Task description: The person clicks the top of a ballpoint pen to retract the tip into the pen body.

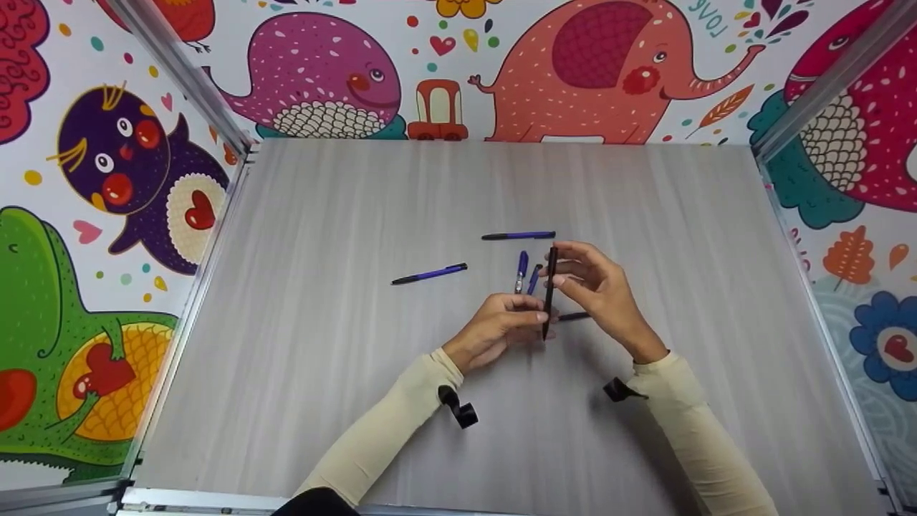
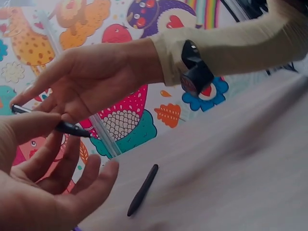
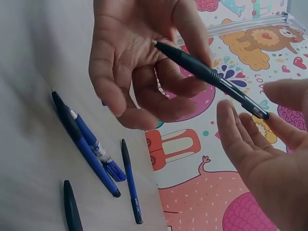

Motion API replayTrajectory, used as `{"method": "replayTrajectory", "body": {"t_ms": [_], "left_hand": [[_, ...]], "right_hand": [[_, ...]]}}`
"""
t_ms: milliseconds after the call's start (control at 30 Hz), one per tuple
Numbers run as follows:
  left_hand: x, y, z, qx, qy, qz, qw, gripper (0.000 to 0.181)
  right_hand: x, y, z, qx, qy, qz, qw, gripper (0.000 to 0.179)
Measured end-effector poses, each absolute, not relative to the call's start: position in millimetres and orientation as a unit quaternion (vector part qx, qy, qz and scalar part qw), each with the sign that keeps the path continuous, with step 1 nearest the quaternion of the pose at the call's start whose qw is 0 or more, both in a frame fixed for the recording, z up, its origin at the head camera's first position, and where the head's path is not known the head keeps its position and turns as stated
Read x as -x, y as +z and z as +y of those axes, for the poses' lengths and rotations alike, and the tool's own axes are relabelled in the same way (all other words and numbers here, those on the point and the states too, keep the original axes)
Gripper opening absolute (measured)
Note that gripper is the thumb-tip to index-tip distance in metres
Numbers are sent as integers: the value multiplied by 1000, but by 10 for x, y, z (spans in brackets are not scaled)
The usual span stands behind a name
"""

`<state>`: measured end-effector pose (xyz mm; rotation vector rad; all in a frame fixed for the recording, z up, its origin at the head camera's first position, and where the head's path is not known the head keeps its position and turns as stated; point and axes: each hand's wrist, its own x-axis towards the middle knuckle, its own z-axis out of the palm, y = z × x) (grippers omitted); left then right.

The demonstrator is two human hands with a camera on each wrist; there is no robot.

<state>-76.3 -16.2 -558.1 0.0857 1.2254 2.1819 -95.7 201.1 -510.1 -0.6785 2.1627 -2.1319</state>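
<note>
A black pen (image 1: pixel 550 290) stands roughly upright above the table in the head view. My left hand (image 1: pixel 501 326) pinches its lower part between thumb and fingers. In the right wrist view the pen (image 3: pixel 214 77) has its writing tip showing towards the left palm. My right hand (image 1: pixel 598 287) is at the pen's other end, an index fingertip touching it and the thumb held apart. Below the hands lies a second black pen (image 1: pixel 573 316), partly covered in the head view. Beside the hands lie a blue-and-clear pen (image 3: pixel 98 149) and a blue pen with a black grip (image 3: pixel 86 149).
Two more blue pens with black grips lie farther off, one at the left (image 1: pixel 430 274) and one towards the back (image 1: pixel 519 235). The grey table (image 1: pixel 322 215) is bounded by metal frame rails (image 1: pixel 193 279) and printed wall panels (image 1: pixel 458 72).
</note>
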Motion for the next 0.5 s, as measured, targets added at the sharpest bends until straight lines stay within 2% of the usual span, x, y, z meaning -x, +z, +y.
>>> {"method": "replayTrajectory", "body": {"t_ms": [200, 500], "left_hand": [[760, -5580, -207, -72, 846, 388, 359, 12], [760, -5596, -232, -81, 844, 389, 361, 13]], "right_hand": [[964, -5085, 2005, 246, -707, 662, 47, 55], [954, -5098, 1992, 235, -696, 678, 42, 55]]}}
